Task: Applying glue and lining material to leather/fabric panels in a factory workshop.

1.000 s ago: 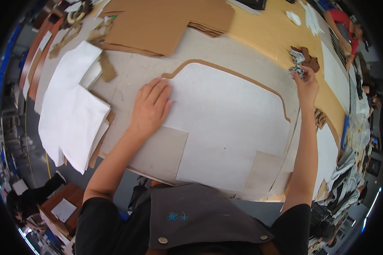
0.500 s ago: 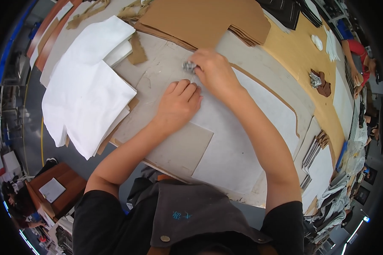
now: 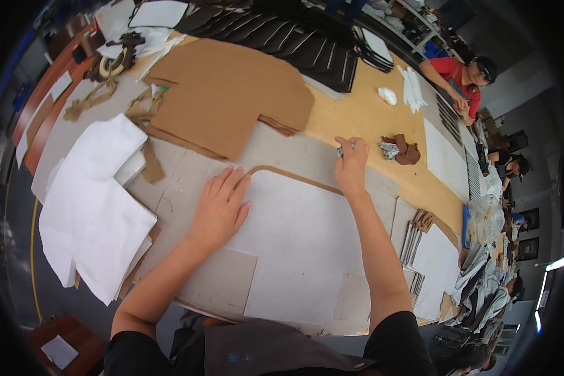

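A white sheet [image 3: 301, 238] with a brown edge [image 3: 301, 178] along its far side lies flat on the table in front of me. My left hand [image 3: 218, 210] rests at the sheet's far left corner, fingers stretched out and holding nothing. Just beyond the brown edge, toward the right, my right hand [image 3: 352, 164] is closed around a small crumpled grey wad [image 3: 340, 151]. Only a bit of the wad shows between the fingers; its material is unclear.
White sheets [image 3: 94, 219] are piled at the left. Brown panels [image 3: 225, 94] are stacked at the far side, before black pieces [image 3: 282, 44]. A brown and silver crumpled bundle [image 3: 402, 150] lies right. Folded pieces [image 3: 432, 250] sit near right. A co-worker [image 3: 454, 81] stands far right.
My right hand has moved right along the brown edge with the wad, away from my left hand. The left hand's curled fingers have straightened. My view has tilted toward the table's far side.
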The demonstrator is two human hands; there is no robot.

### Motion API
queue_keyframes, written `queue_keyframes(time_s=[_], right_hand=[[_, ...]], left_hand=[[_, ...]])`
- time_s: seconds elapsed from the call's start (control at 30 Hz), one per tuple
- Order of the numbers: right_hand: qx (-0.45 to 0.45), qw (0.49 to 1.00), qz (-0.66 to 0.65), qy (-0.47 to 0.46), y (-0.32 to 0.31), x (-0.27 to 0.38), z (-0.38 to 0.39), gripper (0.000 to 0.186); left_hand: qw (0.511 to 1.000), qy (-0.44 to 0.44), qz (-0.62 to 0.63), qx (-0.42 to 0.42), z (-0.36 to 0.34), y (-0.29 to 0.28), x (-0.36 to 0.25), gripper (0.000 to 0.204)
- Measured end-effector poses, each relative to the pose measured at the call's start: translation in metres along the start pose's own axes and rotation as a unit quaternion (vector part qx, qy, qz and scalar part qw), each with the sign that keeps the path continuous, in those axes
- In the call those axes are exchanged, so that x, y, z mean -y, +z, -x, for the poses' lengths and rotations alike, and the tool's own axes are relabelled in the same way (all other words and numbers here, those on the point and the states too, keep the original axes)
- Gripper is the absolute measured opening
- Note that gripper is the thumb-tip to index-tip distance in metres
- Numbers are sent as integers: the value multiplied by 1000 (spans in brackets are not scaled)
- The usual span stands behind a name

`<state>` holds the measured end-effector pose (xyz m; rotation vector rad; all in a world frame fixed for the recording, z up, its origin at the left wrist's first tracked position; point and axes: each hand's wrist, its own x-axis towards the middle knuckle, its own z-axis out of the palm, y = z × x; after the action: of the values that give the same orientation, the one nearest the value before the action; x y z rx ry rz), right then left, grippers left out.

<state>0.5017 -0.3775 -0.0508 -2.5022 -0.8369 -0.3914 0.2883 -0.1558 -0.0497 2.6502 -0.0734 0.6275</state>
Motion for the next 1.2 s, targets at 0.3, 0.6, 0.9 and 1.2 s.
queue_keyframes(time_s=[0.3, 0.6, 0.9, 1.2], right_hand=[[83, 991, 19, -103, -1, 29, 33, 51], [181, 958, 218, 48, -58, -59, 110, 56], [147, 974, 129, 112, -79, -47, 156, 52], [130, 980, 89, 118, -76, -27, 158, 49]], left_hand=[[984, 80, -54, 152, -57, 68, -24, 60], [977, 11, -146, 157, -31, 24, 40, 62], [995, 31, -56, 75, -26, 24, 5, 41], [995, 53, -25, 78, -36, 34, -10, 37]])
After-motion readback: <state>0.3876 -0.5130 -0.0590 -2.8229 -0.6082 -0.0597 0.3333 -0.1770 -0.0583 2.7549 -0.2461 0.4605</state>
